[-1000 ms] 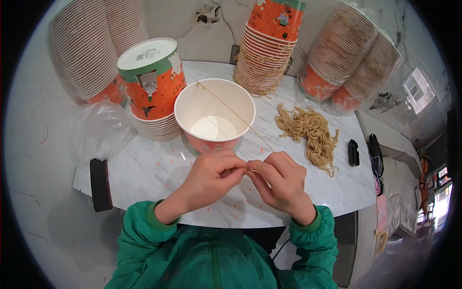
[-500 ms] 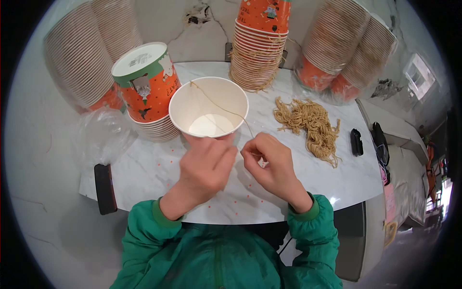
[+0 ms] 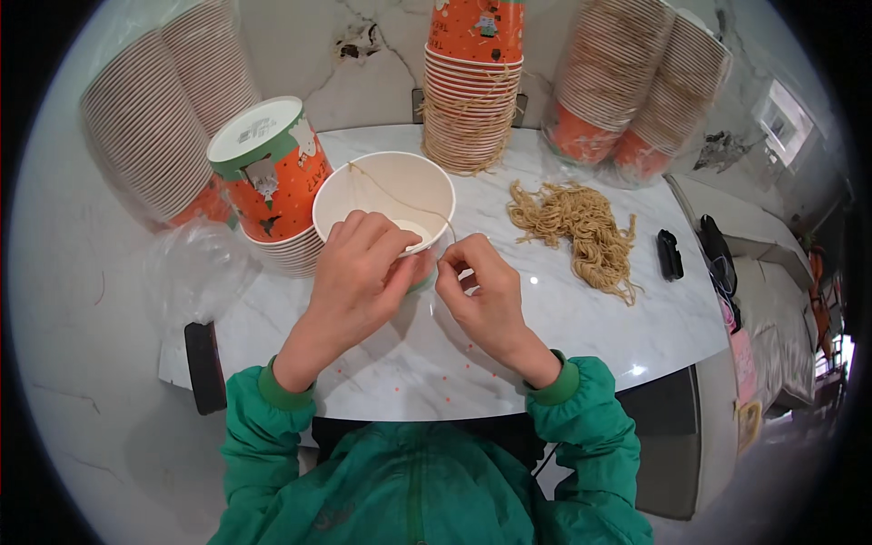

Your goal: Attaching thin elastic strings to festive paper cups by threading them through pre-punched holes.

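A paper bucket point(image 3: 377, 195) with a white inside stands tilted toward me at the middle of the table. A thin tan cord point(image 3: 388, 192) runs from its far left rim across the opening and over the right rim. My left hand point(image 3: 356, 271) is closed over the near rim, fingers reaching inside and thumb lower down; whether it also grips cord is hidden. To the right of the bucket, my right hand point(image 3: 481, 289) pinches the cord, thumb and forefinger together. A heap of tan cords point(image 3: 577, 232) lies farther right.
An upside-down stack of orange buckets point(image 3: 277, 182) stands at the left. Behind is a corded bucket stack point(image 3: 468, 113). Bagged stacks stand at the back left point(image 3: 150, 127) and back right point(image 3: 609, 82). A black object point(image 3: 669, 255) lies at the right, a dark block point(image 3: 205, 368) at the left edge.
My left hand has risen from below the bucket onto its near rim, fingers now inside. My right hand has shifted slightly left and up, still pinching the cord.
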The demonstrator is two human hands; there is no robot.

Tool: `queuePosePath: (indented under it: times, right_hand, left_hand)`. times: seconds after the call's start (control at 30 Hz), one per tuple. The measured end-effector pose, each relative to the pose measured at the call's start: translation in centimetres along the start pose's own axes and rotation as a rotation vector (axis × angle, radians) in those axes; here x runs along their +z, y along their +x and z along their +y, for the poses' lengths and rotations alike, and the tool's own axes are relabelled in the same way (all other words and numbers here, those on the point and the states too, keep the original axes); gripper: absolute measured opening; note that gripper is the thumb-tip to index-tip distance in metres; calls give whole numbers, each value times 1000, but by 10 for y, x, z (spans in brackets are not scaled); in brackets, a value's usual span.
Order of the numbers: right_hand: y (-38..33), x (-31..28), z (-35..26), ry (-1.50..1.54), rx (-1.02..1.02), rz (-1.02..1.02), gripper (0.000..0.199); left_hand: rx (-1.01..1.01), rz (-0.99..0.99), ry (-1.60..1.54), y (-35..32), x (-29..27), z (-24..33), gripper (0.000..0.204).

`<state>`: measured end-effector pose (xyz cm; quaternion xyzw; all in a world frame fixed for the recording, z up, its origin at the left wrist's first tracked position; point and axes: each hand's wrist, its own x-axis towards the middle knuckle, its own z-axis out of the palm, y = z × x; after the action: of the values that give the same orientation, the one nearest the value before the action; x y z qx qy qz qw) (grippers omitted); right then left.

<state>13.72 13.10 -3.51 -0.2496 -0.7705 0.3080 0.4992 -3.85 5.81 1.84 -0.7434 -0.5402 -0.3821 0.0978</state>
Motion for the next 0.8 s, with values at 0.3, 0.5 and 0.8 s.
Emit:
queuePosePath:
  times: [0.3,0.5,0.8]
  right_hand:
    - [5,7,0,9,-19,74,14]
    - [6,7,1,8,8,50,10]
    - [9,11,2,-7,22,58,10]
  left_hand:
    - [-35,30,-102,-1,6,-2,16]
    - [-34,30,-114,0,4,-2,14]
    - [-318,-277,-357,38,-15,-22,22]
